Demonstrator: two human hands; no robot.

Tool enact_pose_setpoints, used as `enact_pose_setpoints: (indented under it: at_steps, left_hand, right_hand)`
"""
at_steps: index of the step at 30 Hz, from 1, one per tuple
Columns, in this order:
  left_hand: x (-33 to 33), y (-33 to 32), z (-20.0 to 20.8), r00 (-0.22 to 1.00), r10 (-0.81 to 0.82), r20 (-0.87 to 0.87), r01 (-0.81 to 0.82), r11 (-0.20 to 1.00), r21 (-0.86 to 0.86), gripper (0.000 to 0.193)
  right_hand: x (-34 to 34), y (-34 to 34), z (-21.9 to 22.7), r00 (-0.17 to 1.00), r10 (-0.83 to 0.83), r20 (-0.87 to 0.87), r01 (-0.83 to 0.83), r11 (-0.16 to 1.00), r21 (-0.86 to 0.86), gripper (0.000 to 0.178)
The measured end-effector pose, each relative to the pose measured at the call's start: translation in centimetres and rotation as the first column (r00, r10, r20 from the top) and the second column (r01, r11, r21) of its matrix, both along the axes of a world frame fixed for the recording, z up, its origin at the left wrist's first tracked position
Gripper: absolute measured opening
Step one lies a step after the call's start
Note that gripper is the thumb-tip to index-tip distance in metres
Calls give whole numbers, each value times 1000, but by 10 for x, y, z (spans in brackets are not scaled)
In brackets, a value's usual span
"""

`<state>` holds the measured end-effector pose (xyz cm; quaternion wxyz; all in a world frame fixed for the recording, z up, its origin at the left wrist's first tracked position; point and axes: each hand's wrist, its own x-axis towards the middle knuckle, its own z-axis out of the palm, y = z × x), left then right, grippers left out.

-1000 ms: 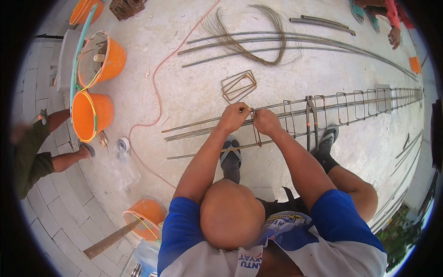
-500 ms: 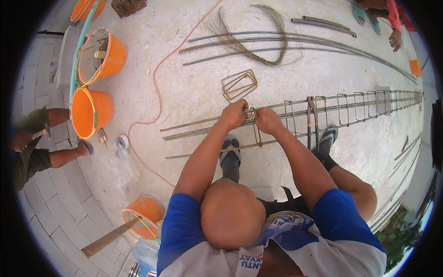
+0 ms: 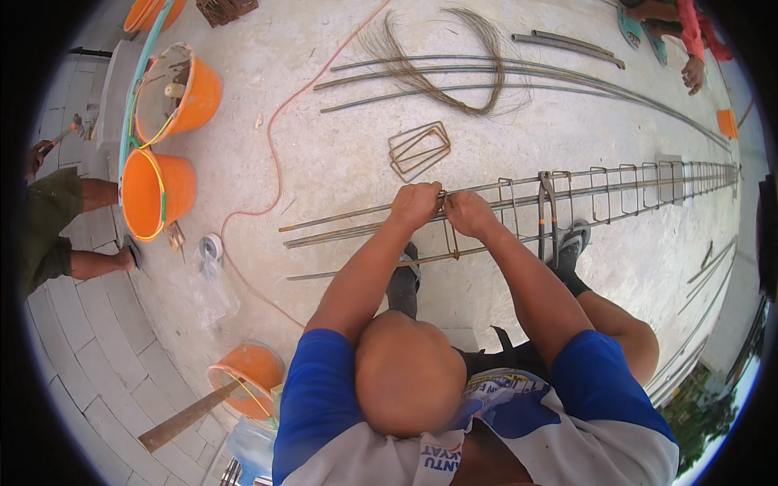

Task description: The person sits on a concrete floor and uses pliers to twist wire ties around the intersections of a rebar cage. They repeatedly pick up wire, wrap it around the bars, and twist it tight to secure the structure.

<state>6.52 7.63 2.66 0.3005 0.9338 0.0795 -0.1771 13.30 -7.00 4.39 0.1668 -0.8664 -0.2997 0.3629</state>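
Observation:
Over a long cage of steel rebar [image 3: 340,217] lying across the floor, both my hands meet at the upper bar. My left hand [image 3: 416,206] is closed, its fingertips at the top corner of a rectangular stirrup [image 3: 451,240]. Just to its right, my right hand [image 3: 470,215] pinches at the same joint. Whatever lies between the fingers is too small and hidden to make out. Farther right, a pair of pincers [image 3: 554,223] with dark handles hangs on the cage by its jaws. Loose bent stirrups [image 3: 421,144] rest on the concrete beyond my left hand.
A bundle of thin tie wire [image 3: 486,101] lies over loose bars [image 3: 365,77]. Orange buckets [image 3: 180,194] stand at left, with a red cord [image 3: 276,154] crossing the floor nearby. A person [image 3: 57,198] at left holds a tool; another person's hand [image 3: 693,74] shows at upper right.
My left hand has rolled over at the joint, its fingers now tucked down. My right hand stays almost in place. The person at left has raised the tool and shifted.

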Motion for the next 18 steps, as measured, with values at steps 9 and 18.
enact_pose_setpoints:
  at_steps: [9,18]
  left_hand:
    - [-3,-3,-7,996,77,46,-80,995,63,19]
    - [5,11,-16,940,182,-289,-295,858,-420,25]
  right_hand:
    - [-7,10,10,994,-66,86,73,994,-75,36]
    - [-14,9,13,993,-15,117,28,993,-112,39]
